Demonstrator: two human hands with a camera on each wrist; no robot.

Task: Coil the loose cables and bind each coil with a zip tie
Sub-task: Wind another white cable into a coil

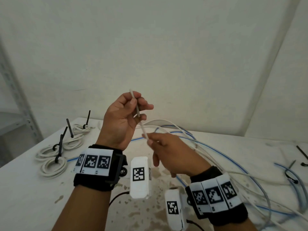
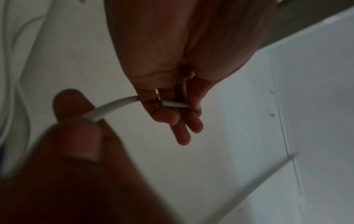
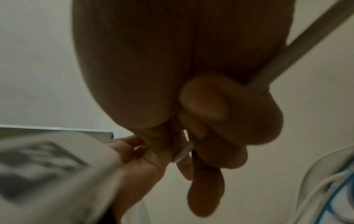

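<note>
The white table (image 1: 25, 197) is the landmark; both hands are raised above its middle. On its right half sprawls a loose tangle of white and blue cables (image 1: 233, 157). At its left edge lie four finished white coils (image 1: 53, 165), each bound with a black zip tie (image 1: 59, 147) whose tail sticks up. More black zip ties (image 1: 302, 154) lie at the table's far right edge.

Above the table's centre, the left hand (image 1: 121, 119) is turned palm toward the camera, thumb and curled fingers clamped on the end of a white cable (image 1: 135, 105), whose tip pokes out above the fingers. Just below and to the right, the right hand (image 1: 170, 155) pinches the same cable between thumb and forefinger, its other fingers loosely bent. The cable's short stretch between the two hands looks nearly taut, and past the right hand it runs down into the tangle on the table.
</note>
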